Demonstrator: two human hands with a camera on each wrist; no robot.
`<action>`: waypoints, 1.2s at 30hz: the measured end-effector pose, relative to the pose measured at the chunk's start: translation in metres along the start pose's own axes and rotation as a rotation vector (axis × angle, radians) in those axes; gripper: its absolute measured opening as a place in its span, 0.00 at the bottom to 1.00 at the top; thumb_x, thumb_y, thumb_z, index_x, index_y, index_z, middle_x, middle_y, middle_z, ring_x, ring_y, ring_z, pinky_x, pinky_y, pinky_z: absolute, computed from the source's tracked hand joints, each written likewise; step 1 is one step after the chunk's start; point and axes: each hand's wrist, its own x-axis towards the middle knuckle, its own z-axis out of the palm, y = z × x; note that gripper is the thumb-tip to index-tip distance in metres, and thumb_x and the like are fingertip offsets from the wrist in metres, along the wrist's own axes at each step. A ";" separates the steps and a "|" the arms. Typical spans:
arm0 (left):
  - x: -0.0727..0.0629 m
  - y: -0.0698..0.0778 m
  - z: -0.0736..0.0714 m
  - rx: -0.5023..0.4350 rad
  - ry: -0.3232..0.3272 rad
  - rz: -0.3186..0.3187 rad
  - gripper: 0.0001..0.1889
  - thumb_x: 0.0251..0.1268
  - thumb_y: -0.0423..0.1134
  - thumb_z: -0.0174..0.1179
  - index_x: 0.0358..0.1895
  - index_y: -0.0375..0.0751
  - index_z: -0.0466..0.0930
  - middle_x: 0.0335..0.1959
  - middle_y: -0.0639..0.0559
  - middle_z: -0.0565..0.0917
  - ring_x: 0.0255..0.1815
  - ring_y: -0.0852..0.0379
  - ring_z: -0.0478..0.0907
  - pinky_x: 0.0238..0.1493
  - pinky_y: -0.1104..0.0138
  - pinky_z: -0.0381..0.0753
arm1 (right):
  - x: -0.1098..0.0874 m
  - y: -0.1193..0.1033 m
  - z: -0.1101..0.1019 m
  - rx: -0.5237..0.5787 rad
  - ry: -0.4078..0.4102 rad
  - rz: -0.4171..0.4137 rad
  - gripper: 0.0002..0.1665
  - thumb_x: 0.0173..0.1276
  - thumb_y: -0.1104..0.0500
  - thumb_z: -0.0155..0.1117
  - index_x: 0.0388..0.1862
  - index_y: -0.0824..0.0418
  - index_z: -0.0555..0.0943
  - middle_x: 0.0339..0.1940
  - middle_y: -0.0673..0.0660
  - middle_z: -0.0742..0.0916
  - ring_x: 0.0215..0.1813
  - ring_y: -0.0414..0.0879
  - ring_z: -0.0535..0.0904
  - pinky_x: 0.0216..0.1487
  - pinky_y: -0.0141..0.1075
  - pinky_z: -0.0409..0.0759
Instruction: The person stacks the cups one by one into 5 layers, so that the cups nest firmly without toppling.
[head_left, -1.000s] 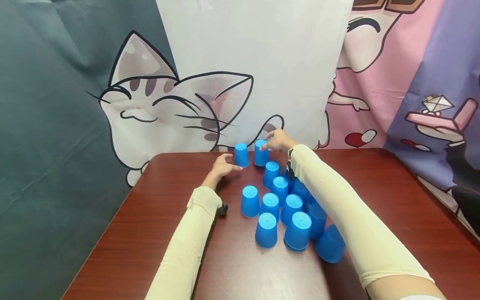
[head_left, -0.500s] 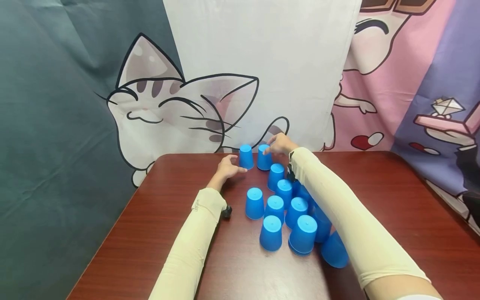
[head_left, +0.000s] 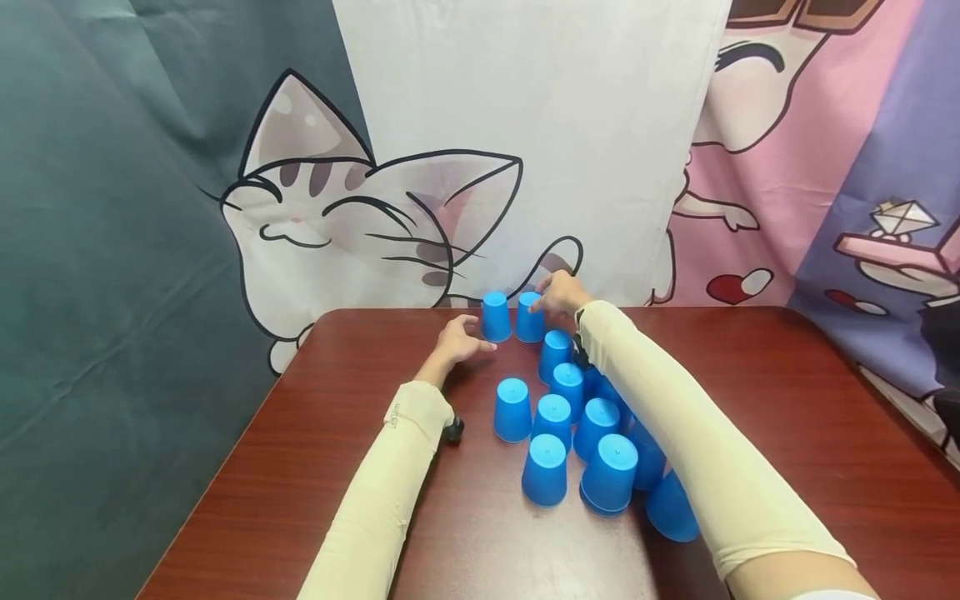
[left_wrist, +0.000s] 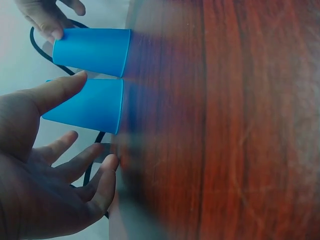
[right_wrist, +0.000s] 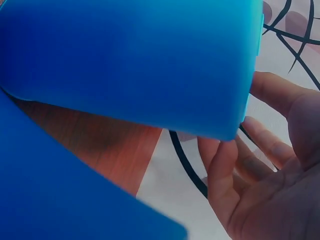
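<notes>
Two upside-down blue plastic cups stand side by side at the table's far edge. Beside the left cup (head_left: pixel 496 317) my left hand (head_left: pixel 454 339) has its fingers spread and slightly bent. In the left wrist view the thumb of that hand (left_wrist: pixel 45 170) overlaps the cup's side, and nothing is gripped; contact is unclear. At the right cup (head_left: pixel 528 323), my right hand (head_left: pixel 561 296) has fingertips at the top edge, loosely bent. The left wrist view shows one fingertip touching this cup (left_wrist: pixel 92 50). A large blue cup (right_wrist: pixel 135 60) covers part of the right hand (right_wrist: pixel 270 165) in its own wrist view.
Several more inverted blue cups (head_left: pixel 545 471) stand close together nearer me, some hidden under my right forearm. One cup (head_left: pixel 609 473) shows a second rim beneath it. The brown table (head_left: pixel 337 400) ends at a printed cat backdrop (head_left: pixel 315 233).
The whole view shifts a little to the right and down in the picture. Both hands and the cups keep nearly the same places relative to each other.
</notes>
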 end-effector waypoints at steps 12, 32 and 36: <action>-0.009 0.000 -0.004 0.001 -0.013 -0.008 0.39 0.55 0.42 0.74 0.69 0.39 0.67 0.67 0.39 0.74 0.68 0.40 0.68 0.66 0.48 0.68 | -0.013 -0.002 -0.013 -0.011 -0.056 -0.022 0.31 0.61 0.61 0.72 0.63 0.69 0.76 0.56 0.67 0.82 0.49 0.57 0.82 0.51 0.47 0.81; -0.038 0.009 -0.018 0.072 -0.073 0.091 0.39 0.56 0.48 0.73 0.71 0.43 0.67 0.70 0.40 0.71 0.70 0.38 0.66 0.65 0.42 0.68 | -0.054 0.026 -0.028 0.059 -0.202 -0.137 0.35 0.65 0.46 0.71 0.64 0.65 0.77 0.59 0.65 0.83 0.58 0.59 0.81 0.62 0.54 0.75; -0.045 0.013 -0.020 0.026 -0.119 0.155 0.38 0.58 0.49 0.72 0.70 0.44 0.67 0.68 0.40 0.72 0.67 0.36 0.70 0.60 0.44 0.75 | -0.061 0.030 -0.030 0.025 -0.188 -0.160 0.35 0.64 0.44 0.71 0.64 0.63 0.77 0.62 0.66 0.81 0.63 0.62 0.77 0.63 0.58 0.73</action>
